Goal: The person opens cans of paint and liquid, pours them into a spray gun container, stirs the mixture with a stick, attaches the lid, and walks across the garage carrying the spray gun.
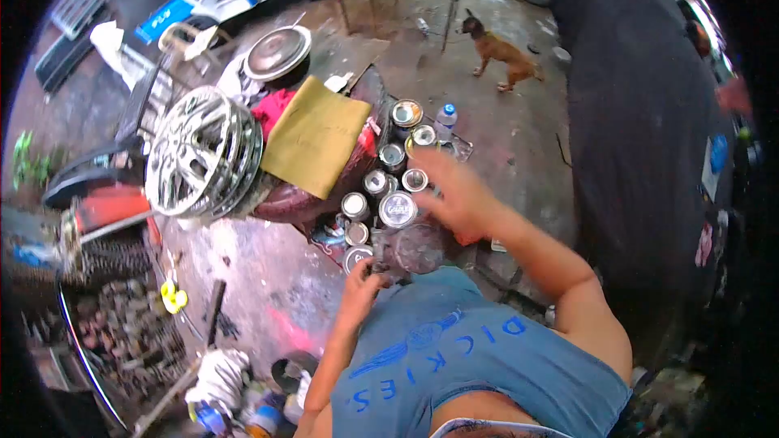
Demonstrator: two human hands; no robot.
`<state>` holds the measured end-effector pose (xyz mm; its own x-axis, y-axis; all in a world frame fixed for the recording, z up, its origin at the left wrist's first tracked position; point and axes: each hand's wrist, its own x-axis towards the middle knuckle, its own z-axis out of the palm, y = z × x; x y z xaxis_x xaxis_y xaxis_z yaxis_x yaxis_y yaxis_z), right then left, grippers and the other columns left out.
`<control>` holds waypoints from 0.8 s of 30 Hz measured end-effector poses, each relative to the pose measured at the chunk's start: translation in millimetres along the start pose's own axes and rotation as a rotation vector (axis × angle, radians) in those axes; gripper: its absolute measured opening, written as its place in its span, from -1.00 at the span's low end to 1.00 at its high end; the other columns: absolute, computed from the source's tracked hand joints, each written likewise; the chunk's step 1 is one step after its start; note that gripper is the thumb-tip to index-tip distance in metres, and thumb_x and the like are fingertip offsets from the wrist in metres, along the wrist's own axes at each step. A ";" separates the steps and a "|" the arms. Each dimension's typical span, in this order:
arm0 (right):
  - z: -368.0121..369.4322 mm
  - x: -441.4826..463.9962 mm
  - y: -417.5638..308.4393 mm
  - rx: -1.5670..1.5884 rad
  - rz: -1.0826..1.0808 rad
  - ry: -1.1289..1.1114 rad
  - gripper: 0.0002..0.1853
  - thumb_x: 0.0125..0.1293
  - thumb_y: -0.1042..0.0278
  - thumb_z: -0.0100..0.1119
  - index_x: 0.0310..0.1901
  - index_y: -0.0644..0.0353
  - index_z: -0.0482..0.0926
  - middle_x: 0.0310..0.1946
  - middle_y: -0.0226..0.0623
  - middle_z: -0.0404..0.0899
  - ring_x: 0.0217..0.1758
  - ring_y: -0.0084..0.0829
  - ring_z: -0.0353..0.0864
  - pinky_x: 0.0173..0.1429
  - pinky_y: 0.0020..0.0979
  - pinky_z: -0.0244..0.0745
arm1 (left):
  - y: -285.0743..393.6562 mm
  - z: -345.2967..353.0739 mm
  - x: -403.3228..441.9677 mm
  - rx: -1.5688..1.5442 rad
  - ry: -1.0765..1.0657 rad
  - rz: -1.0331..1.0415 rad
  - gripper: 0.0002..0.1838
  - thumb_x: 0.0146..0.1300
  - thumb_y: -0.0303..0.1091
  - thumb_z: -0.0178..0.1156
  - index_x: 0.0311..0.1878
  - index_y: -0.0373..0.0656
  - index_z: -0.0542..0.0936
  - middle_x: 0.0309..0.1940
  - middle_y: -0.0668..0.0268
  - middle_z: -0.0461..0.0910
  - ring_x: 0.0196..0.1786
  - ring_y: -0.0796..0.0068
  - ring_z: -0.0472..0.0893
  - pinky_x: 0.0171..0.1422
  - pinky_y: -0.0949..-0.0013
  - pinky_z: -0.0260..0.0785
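My left hand (363, 288) is bent around the near left side of a round, see-through container (415, 248), close to my body. The container is smeared and greyish, and what it holds I cannot make out. My right hand (452, 193) hovers over the right side of a cluster of paint cans, its fingers apart and slightly blurred. Nearest to it are a small can (415, 179) and a larger can with a silver lid (398, 209). Another lidded can (357, 259) stands by my left fingers. Farther off are an open-topped can (406, 113) and a water bottle (447, 118).
Left of the cans, a tan sheet of sandpaper (316, 138) lies over a dark red surface. Beside it leans a silver wheel rim (203, 152). A covered basin (277, 55) stands behind. A brown dog (501, 55) is on the floor; a black cover (641, 130) drapes the right.
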<state>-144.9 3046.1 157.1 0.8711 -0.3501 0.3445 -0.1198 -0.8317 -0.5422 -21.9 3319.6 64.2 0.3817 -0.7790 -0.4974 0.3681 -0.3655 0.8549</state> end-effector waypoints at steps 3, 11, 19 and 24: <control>17.8 81.0 121.5 -0.199 0.041 0.052 -0.51 0.26 0.17 0.31 0.17 0.21 0.54 0.15 0.05 0.55 0.17 0.16 0.55 0.25 0.02 0.50 | 4.2 15.2 -14.7 -0.166 0.198 0.090 -0.59 0.22 -0.37 0.16 0.13 -0.33 0.55 -0.17 0.24 0.64 -0.21 0.47 0.60 -0.05 0.37 0.46; 128.8 182.4 268.7 -0.585 0.241 -0.638 -0.36 0.20 0.11 0.36 0.30 0.15 0.47 0.27 -0.05 0.49 0.33 0.03 0.53 0.27 0.08 0.53 | -15.4 56.9 -46.0 -0.472 0.620 0.101 -0.57 0.17 -0.46 0.11 0.13 -0.36 0.52 -0.19 0.22 0.63 -0.22 0.36 0.63 0.01 0.31 0.47; 170.2 178.4 269.1 -0.762 0.287 -0.676 -0.25 0.12 0.04 0.48 0.32 0.14 0.45 0.29 -0.15 0.47 0.35 0.01 0.50 0.23 0.24 0.49 | -27.1 84.8 -53.1 -0.595 0.832 0.136 -0.57 0.19 -0.47 0.07 0.14 -0.37 0.52 -0.19 0.23 0.64 -0.22 0.37 0.62 0.06 0.32 0.43; 184.6 182.1 281.4 -0.789 0.282 -0.698 -0.26 0.17 0.04 0.42 0.36 0.12 0.43 0.33 -0.10 0.43 0.41 0.03 0.44 0.28 0.30 0.42 | -28.0 85.0 -51.7 -0.573 0.831 0.166 -0.58 0.19 -0.46 0.07 0.13 -0.36 0.53 -0.18 0.23 0.65 -0.22 0.35 0.62 0.05 0.31 0.43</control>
<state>68.0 2827.9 -74.2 0.8128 -0.4572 -0.3609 -0.4129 -0.8893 0.1967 -123.9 3326.9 78.4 0.8520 -0.1184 -0.5100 0.5235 0.1834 0.8320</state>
